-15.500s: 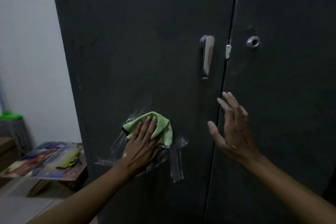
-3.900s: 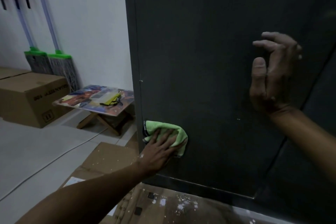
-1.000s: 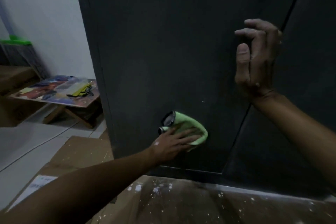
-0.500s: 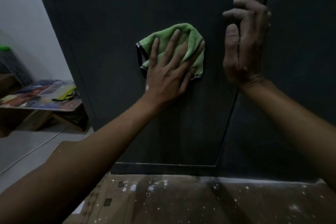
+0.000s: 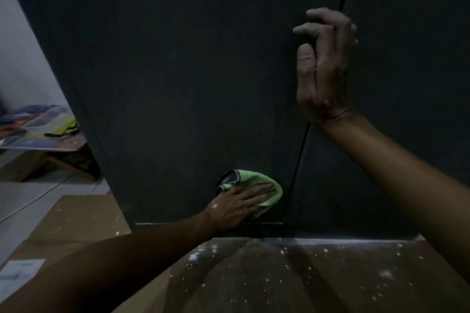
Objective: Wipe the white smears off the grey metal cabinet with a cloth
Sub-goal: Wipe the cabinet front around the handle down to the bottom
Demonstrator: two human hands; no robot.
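Observation:
The dark grey metal cabinet fills most of the head view, with the seam between its two doors running down the right side. My left hand presses a green cloth flat against the bottom of the left door, just above its lower edge, fingers straight. My right hand leans on the cabinet at the door seam, higher up, with its fingers loosely curled and nothing in it. No white smears show on the door around the cloth.
Flattened cardboard speckled with white spots covers the floor in front of the cabinet. A low wooden table with colourful items stands at the left by the white wall.
My left hand has swept the cloth from the middle of the left door down to its bottom edge. My right hand has stayed at the door seam.

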